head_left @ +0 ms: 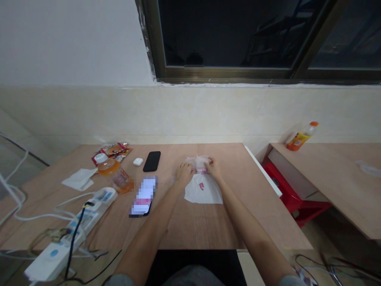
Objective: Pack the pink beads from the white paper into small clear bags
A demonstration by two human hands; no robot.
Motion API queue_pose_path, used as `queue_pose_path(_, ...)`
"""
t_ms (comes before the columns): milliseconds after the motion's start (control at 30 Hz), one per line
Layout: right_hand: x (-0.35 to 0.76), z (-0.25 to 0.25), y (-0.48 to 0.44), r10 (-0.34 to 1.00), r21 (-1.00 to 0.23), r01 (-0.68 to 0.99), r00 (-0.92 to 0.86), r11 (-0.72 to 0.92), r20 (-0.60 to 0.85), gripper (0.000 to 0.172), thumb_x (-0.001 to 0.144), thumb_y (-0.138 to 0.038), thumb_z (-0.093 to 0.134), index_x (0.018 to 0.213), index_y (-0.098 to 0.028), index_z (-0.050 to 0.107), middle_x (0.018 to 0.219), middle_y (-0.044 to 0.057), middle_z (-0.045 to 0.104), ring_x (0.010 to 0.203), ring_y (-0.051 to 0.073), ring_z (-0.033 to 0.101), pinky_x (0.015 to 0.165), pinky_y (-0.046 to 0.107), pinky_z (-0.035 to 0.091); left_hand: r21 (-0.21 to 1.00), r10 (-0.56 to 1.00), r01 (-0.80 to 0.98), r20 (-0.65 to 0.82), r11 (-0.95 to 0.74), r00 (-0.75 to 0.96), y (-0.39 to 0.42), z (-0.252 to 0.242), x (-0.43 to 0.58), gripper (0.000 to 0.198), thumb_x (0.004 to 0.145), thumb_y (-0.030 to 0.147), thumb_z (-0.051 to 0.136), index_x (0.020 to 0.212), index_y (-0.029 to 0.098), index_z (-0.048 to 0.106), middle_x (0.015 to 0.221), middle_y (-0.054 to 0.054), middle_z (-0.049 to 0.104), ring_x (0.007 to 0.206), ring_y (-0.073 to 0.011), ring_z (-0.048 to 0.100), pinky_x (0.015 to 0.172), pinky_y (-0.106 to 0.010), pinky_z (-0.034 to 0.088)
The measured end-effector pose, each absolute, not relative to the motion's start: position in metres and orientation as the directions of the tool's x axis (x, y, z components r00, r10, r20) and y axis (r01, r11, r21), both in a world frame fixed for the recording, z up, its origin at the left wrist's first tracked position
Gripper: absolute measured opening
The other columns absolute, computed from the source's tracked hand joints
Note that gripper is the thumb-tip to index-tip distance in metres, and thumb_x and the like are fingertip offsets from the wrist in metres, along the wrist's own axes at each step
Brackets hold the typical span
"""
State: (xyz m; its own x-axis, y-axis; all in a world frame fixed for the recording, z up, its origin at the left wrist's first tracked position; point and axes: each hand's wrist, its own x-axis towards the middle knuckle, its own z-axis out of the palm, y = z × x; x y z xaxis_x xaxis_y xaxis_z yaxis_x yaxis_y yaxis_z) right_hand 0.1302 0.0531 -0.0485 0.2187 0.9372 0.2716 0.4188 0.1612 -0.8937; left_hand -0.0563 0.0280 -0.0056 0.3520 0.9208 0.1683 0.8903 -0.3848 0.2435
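My left hand (186, 172) lies over the left edge of a thin translucent plastic bag (200, 162) with pink printing, its fingers stretched along the edge. On the other side, my right hand (213, 167) has its thumb and fingers closed at the bag's right edge. Below the bag, between my forearms, a white sheet (205, 194) with a small reddish-pink mark spreads on the wooden table (190, 226). Whether sheet and bag are one piece I cannot tell.
At left are a black phone (152, 161), a lit phone (145, 195), a white earbud case (137, 161), an orange drink bottle (114, 173), snack wrappers (117, 150), tissue (79, 179) and a cabled power strip (80, 226). Right, a red stool (290, 194) and another bottle (302, 137).
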Motion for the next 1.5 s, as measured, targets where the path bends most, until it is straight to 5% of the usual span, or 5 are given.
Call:
queue_pose_path(400,0.128,-0.034,0.025,0.85,-0.91,0.392,0.426,0.135,0.31,0.043,0.077,-0.044,0.055,0.107,-0.014,0.061,0.094,0.01,0.062,0.077,0.02,0.056,0.072,0.034,0.047,0.466,0.928,0.828,0.336,-0.31,0.159,0.025,0.012,-0.077,0.022,0.09,0.024,0.043,0.091,0.017,0.063,0.102,-0.012,0.066,0.1,-0.0227,0.056,0.093,-0.038,0.039)
queue_pose_path(567,0.103,-0.024,-0.015,0.92,-0.967,0.146,0.306,0.208,0.244,0.037,0.081,-0.049,0.053,0.095,-0.017,0.066,0.088,0.009,0.067,0.077,0.019,0.059,0.069,0.031,0.048,0.952,0.944,0.192,0.273,-0.238,-0.185,-0.001,0.023,-0.09,0.023,0.082,0.038,0.049,0.08,0.017,0.058,0.084,-0.006,0.066,0.082,-0.0182,0.063,0.072,-0.03,0.05)
queue_pose_path(800,0.075,-0.02,-0.065,0.96,-0.986,0.023,0.224,0.166,0.167,0.043,0.081,-0.054,0.055,0.103,-0.02,0.066,0.083,0.005,0.066,0.064,0.016,0.057,0.06,0.029,0.047,0.905,0.97,-0.426,-0.102,-0.001,-0.221,-0.055,0.013,-0.073,0.028,0.07,0.039,0.063,0.087,0.018,0.053,0.094,-0.006,0.064,0.085,-0.0187,0.066,0.064,-0.028,0.055)
queue_pose_path(1200,0.081,-0.001,-0.1,0.965,-0.97,0.138,0.145,0.201,0.22,0.03,0.079,-0.046,0.062,0.07,-0.019,0.067,0.067,0.002,0.064,0.065,0.016,0.054,0.062,0.028,0.043,0.928,0.903,0.31,0.302,-0.206,-0.305,-0.095,0.013,-0.071,0.03,0.077,0.041,0.064,0.097,0.02,0.056,0.101,-0.007,0.064,0.094,-0.0201,0.061,0.081,-0.034,0.05)
queue_pose_path(1500,0.076,0.018,-0.11,0.949,-0.924,0.252,0.055,0.287,0.31,0.025,0.081,-0.04,0.064,0.069,-0.019,0.068,0.068,0.003,0.066,0.065,0.015,0.055,0.062,0.027,0.041,0.952,0.983,0.244,0.172,-0.183,0.068,-0.1,0.028,-0.059,0.025,0.087,0.039,0.048,0.078,0.017,0.057,0.074,-0.001,0.062,0.071,-0.0152,0.059,0.064,-0.024,0.042)
